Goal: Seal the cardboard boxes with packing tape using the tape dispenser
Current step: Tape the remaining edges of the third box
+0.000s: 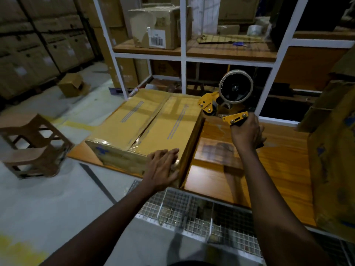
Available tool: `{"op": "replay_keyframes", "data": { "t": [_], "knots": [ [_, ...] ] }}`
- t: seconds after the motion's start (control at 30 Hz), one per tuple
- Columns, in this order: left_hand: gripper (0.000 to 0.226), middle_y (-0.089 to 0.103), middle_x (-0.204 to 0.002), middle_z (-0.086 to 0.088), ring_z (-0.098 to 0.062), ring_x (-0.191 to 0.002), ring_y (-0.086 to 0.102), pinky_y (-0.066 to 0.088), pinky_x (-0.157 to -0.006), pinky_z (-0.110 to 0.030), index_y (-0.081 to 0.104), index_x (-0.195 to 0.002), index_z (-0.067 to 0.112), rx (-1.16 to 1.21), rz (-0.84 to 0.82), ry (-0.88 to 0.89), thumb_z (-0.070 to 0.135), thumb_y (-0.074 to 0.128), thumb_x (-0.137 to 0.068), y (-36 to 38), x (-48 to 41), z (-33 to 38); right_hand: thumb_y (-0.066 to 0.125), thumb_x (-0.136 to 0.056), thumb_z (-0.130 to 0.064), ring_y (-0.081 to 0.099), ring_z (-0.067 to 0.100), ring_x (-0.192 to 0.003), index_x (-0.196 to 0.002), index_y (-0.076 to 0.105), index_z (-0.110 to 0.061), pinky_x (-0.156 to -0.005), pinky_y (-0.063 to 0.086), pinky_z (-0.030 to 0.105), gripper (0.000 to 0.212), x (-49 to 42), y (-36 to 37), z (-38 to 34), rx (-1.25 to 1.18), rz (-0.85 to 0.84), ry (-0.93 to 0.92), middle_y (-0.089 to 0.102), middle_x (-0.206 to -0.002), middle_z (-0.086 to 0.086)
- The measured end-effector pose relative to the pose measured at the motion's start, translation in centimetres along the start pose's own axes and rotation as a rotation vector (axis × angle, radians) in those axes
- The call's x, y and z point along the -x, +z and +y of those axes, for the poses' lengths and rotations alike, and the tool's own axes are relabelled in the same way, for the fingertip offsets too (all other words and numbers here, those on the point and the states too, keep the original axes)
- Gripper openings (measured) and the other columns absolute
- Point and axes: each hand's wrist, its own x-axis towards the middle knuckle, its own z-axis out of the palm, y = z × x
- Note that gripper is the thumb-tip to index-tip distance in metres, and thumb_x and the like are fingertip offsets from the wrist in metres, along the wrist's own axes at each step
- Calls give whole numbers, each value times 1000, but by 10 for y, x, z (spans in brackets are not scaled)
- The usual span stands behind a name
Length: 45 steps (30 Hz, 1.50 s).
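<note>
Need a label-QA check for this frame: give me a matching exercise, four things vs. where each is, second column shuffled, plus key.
1. tape dispenser
2. cardboard box
3. stool
4. barcode-labelled box

A. on the shelf
B. on the floor
C. gripped by the right hand
D. on the table, under the left hand

Pairs: 1-C, 2-D, 3-B, 4-A

A closed cardboard box (146, 129) is set on a wooden table (269, 169), its centre seam covered with clear tape. The box's near right corner is pressed by the left hand (163, 167) with flat fingers. A yellow tape dispenser (226, 104) is gripped by the right hand (246, 131) and held just beside the box's far right corner. White shelves (184, 54) with more boxes are seen behind, and a brown stool (32, 144) at left.
</note>
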Motion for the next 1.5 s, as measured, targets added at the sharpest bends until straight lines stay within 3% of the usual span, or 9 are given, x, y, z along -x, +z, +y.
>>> {"op": "replay_keyframes", "data": {
  "t": [0.07, 0.17, 0.3, 0.6, 0.73, 0.9, 1.03, 1.37, 1.5],
  "knots": [
    [54, 57, -113, -5, -27, -102, 53, 37, -86, -42, 57, -105, 19, -19, 39, -149, 62, 53, -72, -9, 6, 5, 61, -88, -30, 40, 39, -124, -118, 52, -16, -98, 28, 52, 34, 3, 7, -10, -2, -2, -6, 53, -130, 8],
    [73, 53, -130, -12, -32, -116, 50, 38, -97, -50, 52, -130, 16, -141, -63, -242, 62, 51, -74, -9, -5, 9, 60, -89, -28, 41, 39, -123, -124, 51, -18, -97, 29, 51, 38, 11, 19, -29, -19, -12, -14, 54, -131, 8],
    [72, 45, -149, -12, -42, -129, 46, 36, -102, -59, 43, -145, 14, -199, -213, -124, 50, 37, -83, -3, -7, -4, 59, -89, -28, 41, 39, -121, -120, 51, -18, -96, 29, 51, 34, 23, 35, -56, -31, -35, -52, 55, -128, 7],
    [75, 23, -162, 5, -28, -144, 31, 25, -111, -57, 23, -156, 27, -171, -203, 169, 41, 57, -91, -46, 60, -153, 58, -90, -25, 42, 37, -117, -114, 52, -15, -92, 28, 46, 26, 55, 68, -114, -57, -43, -134, 54, -122, 9],
    [73, 45, -151, 0, -34, -133, 48, 34, -103, -61, 40, -147, 25, -297, -107, -64, 13, 63, -79, -70, 88, -233, 58, -90, -25, 42, 38, -117, -113, 52, -14, -91, 29, 48, 27, 68, 78, -126, -44, -43, -136, 55, -123, 10],
    [76, 18, -163, -11, -42, -148, 10, 10, -109, -70, 21, -155, 10, -347, -329, -688, 56, 35, -96, -80, 77, -286, 58, -90, -26, 41, 37, -121, -116, 54, -14, -96, 27, 48, 28, 76, 77, -126, -43, -34, -95, 55, -126, 9],
    [89, 2, -165, -13, -43, -149, 3, 14, -111, -69, 8, -157, 9, -185, -355, -603, 57, -3, -82, -68, 48, -234, 58, -91, -25, 39, 40, -125, -115, 53, -14, -99, 26, 52, 27, 74, 74, -119, -54, -29, -41, 54, -128, 11],
    [125, -21, -162, -11, -46, -144, -24, -10, -95, -84, -7, -157, 25, 59, -388, -540, 100, -2, -57, -27, -12, -52, 63, -87, -24, 40, 39, -123, -116, 52, -15, -97, 28, 50, 31, 55, 54, -90, -46, -19, -40, 55, -128, 10],
    [115, -20, -162, -11, -48, -143, -24, -7, -90, -88, -3, -157, 26, 42, -425, -546, 94, 29, -70, -20, -31, -24, 60, -89, -25, 41, 39, -121, -113, 52, -17, -96, 28, 52, 26, 48, 46, -78, -40, -29, -49, 55, -125, 8]
  ]
}}
